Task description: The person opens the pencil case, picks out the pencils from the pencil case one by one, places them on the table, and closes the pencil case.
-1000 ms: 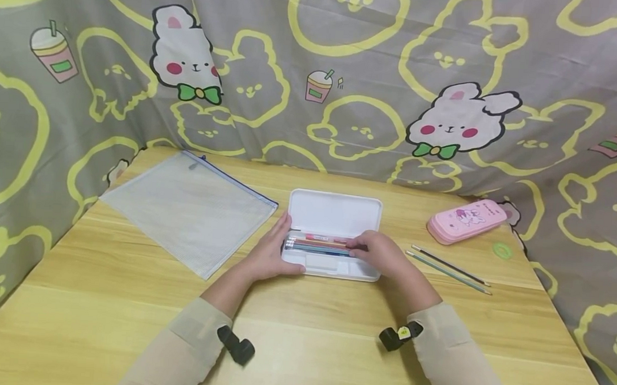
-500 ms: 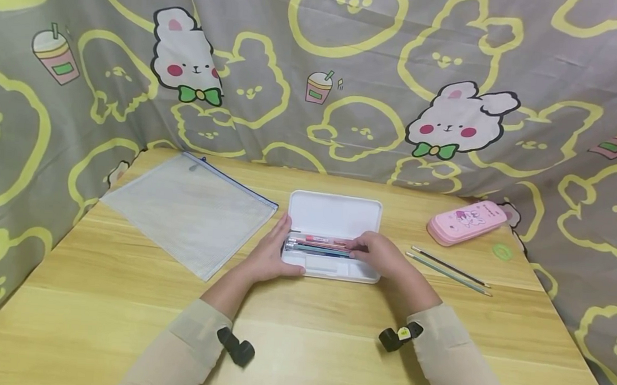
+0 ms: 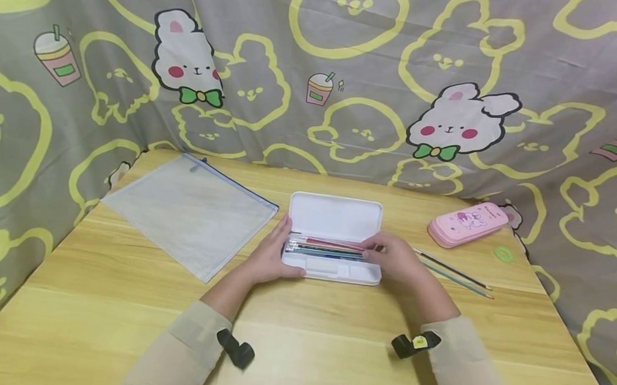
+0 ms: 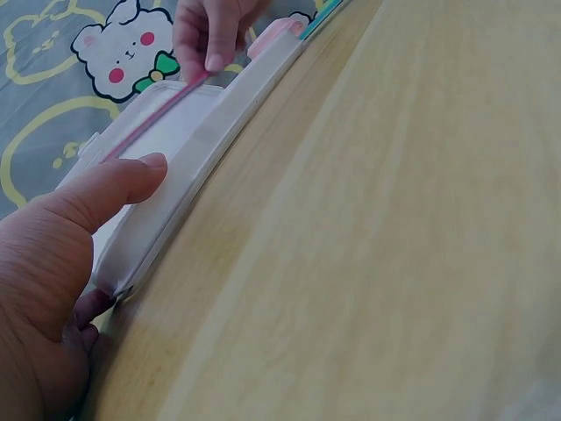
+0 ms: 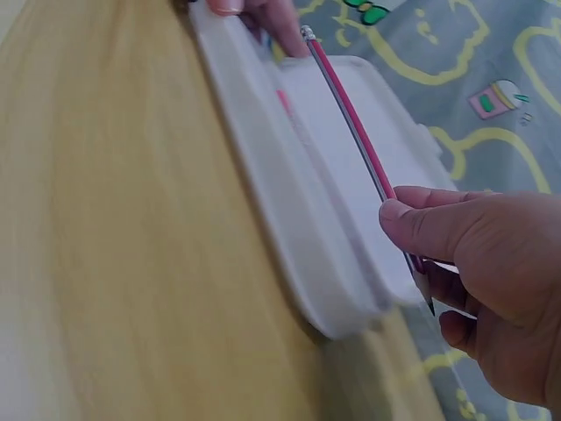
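Note:
An open white pencil case (image 3: 336,216) lies on the table, its lid tilted back. My left hand (image 3: 267,259) holds the left end of the case, thumb at the front edge and fingers around the side. At the right end, my right hand (image 3: 393,258) pinches a red pencil with a dark stripe (image 5: 355,127) near its sharpened tip; its eraser end points left. In the right wrist view this pencil slants above the case. Several other pencils (image 3: 326,252) lie in the case's tray, and a white block (image 3: 321,266) sits in the front compartment.
Two pencils (image 3: 459,277) lie on the table right of the case. Behind them are a pink pencil case (image 3: 468,224) with a rabbit print and a green ring (image 3: 503,254). A translucent zip pouch (image 3: 193,209) lies flat on the left. A patterned curtain (image 3: 354,142) borders the table.
My right hand has moved a little to the right and now has the red pencil raised from the others. The left hand and the white case have stayed in place.

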`<move>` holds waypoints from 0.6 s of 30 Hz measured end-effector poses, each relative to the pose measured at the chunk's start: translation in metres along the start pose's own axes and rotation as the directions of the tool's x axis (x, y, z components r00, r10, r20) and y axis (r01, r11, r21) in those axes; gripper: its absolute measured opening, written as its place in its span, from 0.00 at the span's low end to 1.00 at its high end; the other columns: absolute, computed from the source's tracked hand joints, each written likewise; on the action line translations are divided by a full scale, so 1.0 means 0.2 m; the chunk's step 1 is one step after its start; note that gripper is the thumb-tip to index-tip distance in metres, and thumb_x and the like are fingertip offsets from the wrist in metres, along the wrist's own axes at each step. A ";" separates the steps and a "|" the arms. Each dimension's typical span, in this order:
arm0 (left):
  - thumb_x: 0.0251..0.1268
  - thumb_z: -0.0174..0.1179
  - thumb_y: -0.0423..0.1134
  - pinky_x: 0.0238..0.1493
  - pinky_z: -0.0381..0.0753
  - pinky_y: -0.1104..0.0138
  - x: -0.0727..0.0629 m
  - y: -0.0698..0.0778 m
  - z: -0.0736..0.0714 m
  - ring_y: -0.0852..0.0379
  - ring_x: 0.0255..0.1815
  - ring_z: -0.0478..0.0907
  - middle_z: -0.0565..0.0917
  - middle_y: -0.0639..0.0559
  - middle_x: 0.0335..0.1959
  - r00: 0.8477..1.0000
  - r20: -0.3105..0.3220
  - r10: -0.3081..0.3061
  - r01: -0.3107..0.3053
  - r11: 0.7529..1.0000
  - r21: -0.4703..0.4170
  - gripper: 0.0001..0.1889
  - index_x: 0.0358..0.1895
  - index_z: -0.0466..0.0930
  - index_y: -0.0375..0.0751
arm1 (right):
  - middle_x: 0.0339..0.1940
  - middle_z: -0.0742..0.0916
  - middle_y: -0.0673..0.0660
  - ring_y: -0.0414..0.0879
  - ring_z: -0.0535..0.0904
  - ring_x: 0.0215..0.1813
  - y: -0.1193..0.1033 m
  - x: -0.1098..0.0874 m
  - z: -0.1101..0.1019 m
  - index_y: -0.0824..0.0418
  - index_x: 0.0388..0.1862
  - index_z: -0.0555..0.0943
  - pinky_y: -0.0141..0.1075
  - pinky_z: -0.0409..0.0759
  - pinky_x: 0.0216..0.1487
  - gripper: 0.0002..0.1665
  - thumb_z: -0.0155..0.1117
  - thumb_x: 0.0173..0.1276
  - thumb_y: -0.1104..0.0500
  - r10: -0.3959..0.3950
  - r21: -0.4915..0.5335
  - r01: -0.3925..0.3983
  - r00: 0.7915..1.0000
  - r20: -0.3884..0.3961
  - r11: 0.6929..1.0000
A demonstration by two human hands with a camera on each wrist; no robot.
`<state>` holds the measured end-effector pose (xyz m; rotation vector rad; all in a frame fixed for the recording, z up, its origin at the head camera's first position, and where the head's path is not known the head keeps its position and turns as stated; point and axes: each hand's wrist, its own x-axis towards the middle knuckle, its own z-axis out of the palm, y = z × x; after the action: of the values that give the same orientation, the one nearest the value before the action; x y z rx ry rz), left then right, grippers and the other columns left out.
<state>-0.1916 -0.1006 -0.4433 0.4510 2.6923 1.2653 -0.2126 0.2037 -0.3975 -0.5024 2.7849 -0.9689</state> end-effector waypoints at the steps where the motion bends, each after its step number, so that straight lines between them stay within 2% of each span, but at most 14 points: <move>1: 0.40 0.76 0.54 0.79 0.48 0.45 0.00 0.00 0.00 0.40 0.81 0.39 0.35 0.46 0.82 1.000 0.001 -0.003 0.003 1.000 -0.001 0.68 0.79 0.36 0.41 | 0.37 0.85 0.54 0.47 0.77 0.42 0.01 -0.01 -0.02 0.58 0.45 0.87 0.38 0.75 0.43 0.10 0.64 0.67 0.61 -0.008 -0.001 0.008 1.000 -0.019 1.000; 9: 0.41 0.76 0.55 0.78 0.48 0.45 0.00 0.01 0.00 0.40 0.81 0.40 0.36 0.46 0.82 1.000 -0.001 -0.002 0.002 1.000 0.001 0.67 0.79 0.36 0.41 | 0.42 0.88 0.58 0.44 0.77 0.41 0.15 -0.14 -0.17 0.61 0.46 0.86 0.34 0.75 0.41 0.10 0.65 0.66 0.63 -0.030 -0.068 0.021 0.990 -0.139 0.997; 13: 0.42 0.76 0.55 0.79 0.48 0.46 -0.01 0.01 0.00 0.40 0.81 0.40 0.36 0.47 0.82 1.000 0.005 -0.010 0.010 1.000 0.004 0.67 0.79 0.36 0.41 | 0.43 0.88 0.59 0.39 0.76 0.39 0.22 -0.23 -0.24 0.62 0.49 0.85 0.33 0.75 0.39 0.13 0.65 0.67 0.61 -0.010 -0.098 -0.008 0.983 -0.181 0.995; 18: 0.42 0.76 0.54 0.79 0.47 0.46 -0.01 0.01 -0.01 0.40 0.81 0.39 0.36 0.45 0.82 1.000 0.008 -0.008 0.008 1.000 -0.008 0.67 0.79 0.36 0.40 | 0.39 0.87 0.57 0.31 0.72 0.36 0.32 -0.35 -0.31 0.60 0.48 0.86 0.32 0.72 0.36 0.12 0.65 0.67 0.58 0.013 -0.154 -0.052 0.970 -0.244 0.987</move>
<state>-0.1899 -0.1008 -0.4408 0.4427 2.6787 1.2685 -0.1797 0.3125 -0.3868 -0.3793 3.0967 -0.8562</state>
